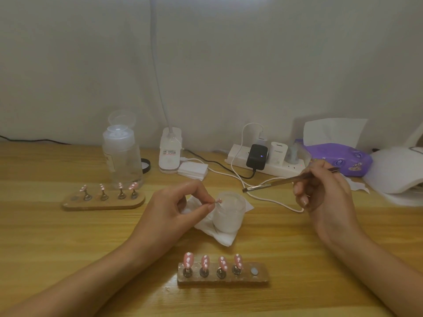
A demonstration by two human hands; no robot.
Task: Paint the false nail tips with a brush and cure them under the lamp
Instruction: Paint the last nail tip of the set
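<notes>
My left hand (176, 209) pinches a small stand with a pink nail tip (218, 200) between thumb and forefinger, just over a frosted glass jar (229, 212). A thin brush (274, 183) is gripped in my right hand (325, 191), its bristle end pointing left toward the jar. Near the front edge, a wooden holder (223, 279) carries several pink nail tips with white dots (212, 261) and has one bare slot at its right end. A second wooden holder (103, 202) at the left bears several more pink tips. The white curing lamp (396, 170) sits at the far right.
A clear pump bottle (122, 154) with its lid flipped up stands behind the left holder. A desk lamp base (170, 152), white pads (193, 170), a power strip (267, 160) with cables, and a purple tissue pack (338, 156) line the back. A tissue (219, 234) lies under the jar.
</notes>
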